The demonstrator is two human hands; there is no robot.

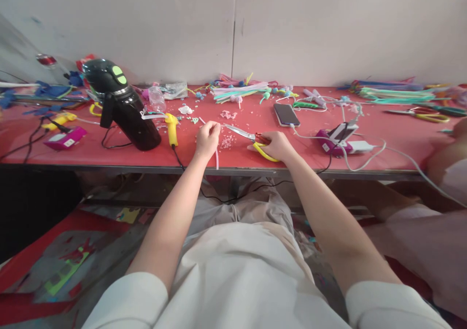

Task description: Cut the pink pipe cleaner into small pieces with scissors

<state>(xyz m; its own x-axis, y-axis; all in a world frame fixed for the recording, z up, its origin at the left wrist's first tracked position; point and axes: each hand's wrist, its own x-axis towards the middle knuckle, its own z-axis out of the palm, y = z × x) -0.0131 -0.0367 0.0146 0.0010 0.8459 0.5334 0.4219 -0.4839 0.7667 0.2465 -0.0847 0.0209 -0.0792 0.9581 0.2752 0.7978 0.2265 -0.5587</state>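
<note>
My left hand [208, 138] is closed in a pinch on a pink pipe cleaner [217, 159], whose lower end hangs down toward the table's front edge. My right hand [276, 147] grips a pair of scissors [240, 132] with yellow and red handles. The blades point left toward my left hand, slightly apart at the tips. Small pink clippings [228, 142] lie scattered on the red table [189, 156] between my hands. Behind them rests a little heap of pink pieces [228, 114].
A black bottle [133, 117] and a yellow glue gun [171, 129] stand at left. Behind my right hand lies a phone [286, 114] on a cable. A purple power strip [333, 143] sits to the right, near another person's arm [443, 149]. Pipe-cleaner bundles [241, 92] line the back.
</note>
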